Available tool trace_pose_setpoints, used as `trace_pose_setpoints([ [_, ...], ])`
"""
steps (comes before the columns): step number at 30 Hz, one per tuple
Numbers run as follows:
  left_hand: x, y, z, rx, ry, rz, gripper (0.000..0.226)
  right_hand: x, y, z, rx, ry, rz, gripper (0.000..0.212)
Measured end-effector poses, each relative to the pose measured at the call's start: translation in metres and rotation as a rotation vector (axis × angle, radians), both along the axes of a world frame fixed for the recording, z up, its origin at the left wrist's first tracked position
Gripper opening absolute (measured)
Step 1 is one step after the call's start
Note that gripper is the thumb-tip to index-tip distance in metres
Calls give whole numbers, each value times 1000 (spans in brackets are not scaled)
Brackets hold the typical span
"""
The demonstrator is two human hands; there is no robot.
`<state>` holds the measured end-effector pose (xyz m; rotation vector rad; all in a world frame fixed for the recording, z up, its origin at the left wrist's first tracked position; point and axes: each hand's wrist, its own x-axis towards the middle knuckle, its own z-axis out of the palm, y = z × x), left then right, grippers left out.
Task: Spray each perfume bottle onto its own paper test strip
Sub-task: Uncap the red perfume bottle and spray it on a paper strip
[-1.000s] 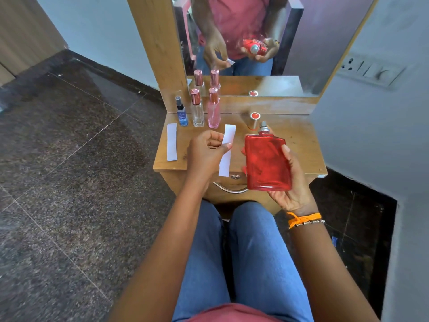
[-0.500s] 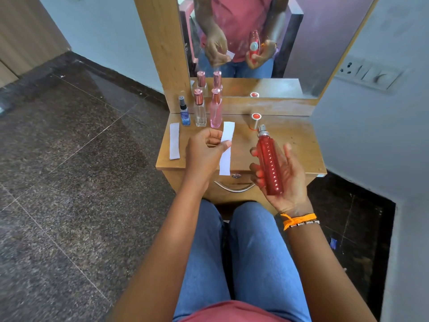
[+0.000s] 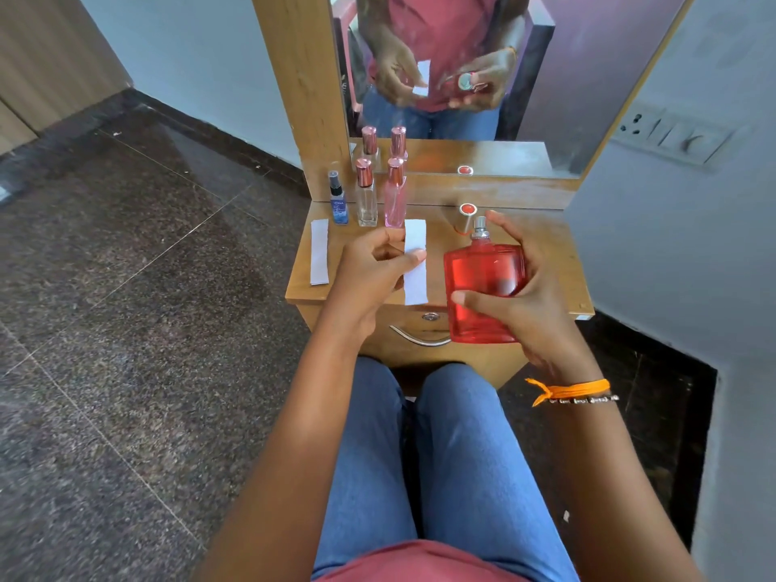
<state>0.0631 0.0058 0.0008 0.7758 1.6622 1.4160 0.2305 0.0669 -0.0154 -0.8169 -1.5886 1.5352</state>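
Observation:
My right hand grips a flat red perfume bottle upright over the front edge of the wooden dresser top; its silver spray nozzle is bare and my forefinger reaches up beside it. My left hand pinches a white paper strip just left of the bottle, held upright. A second white strip lies flat at the left edge of the top. Three capped bottles stand at the back left: a small blue one, a clear one and a pink one.
The red bottle's cap stands on the dresser behind the bottle. A mirror rises at the back and reflects my hands. A drawer handle sits below the top. My knees are under the hands. A switch plate is on the right wall.
My right hand has turned the red bottle from edge-on to broad face toward me and brought it upright, closer to the strip. My left hand keeps the strip in about the same place.

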Motion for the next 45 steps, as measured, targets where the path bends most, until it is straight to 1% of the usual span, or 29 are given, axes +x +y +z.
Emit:
trace_pose_setpoints([
  [2,-3,-2,2,-14,3,-59,12,2,4,0,213,-191,-38,90],
  [4,-4,-2,4,-28,28,-114,16,1,4,-2,374,-358,-96,91],
  [6,-1,-3,6,-43,64,-129,18,-2,1,-2,456,-419,-115,91],
  [9,2,-3,5,-40,84,-79,18,-7,-4,-3,529,-450,-122,91],
  [13,4,-2,2,-15,94,6,18,-6,-7,-2,541,-434,-157,88],
  [17,6,1,1,20,90,108,19,-4,-7,0,574,-531,-168,84],
  [20,6,1,0,8,94,111,19,-3,-6,-2,615,-600,-133,95],
  [22,5,1,-2,-3,116,106,19,-3,-5,-3,664,-646,-109,98],
  [26,4,3,-2,-16,126,81,19,-6,-7,0,740,-720,-103,82],
  [28,5,3,-3,-27,133,57,20,-7,-9,-1,753,-740,-119,77],
  [35,7,2,-5,-83,212,-28,27,-9,-11,-5,772,-713,-163,77],
  [40,7,2,-7,-73,212,-15,24,-11,-11,-10,689,-636,-174,78],
  [45,4,4,-9,-61,167,12,23,-8,-8,-13,609,-616,-138,83],
])
